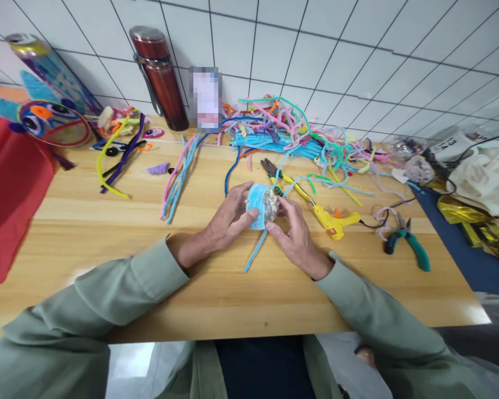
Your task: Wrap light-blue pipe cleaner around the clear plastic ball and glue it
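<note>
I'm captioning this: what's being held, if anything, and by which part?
A round, partly blue piece, held by opposite edges: the left hand at its blue side, the right hand at its greyish side.

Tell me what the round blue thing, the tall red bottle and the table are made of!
Round blue thing: fuzzy rows, maybe pipe cleaners; its clear side looks like shiny plastic.
Red bottle: probably metal; it gleams.
Table: wood or wood-like, glossy, with grain lines.
</note>
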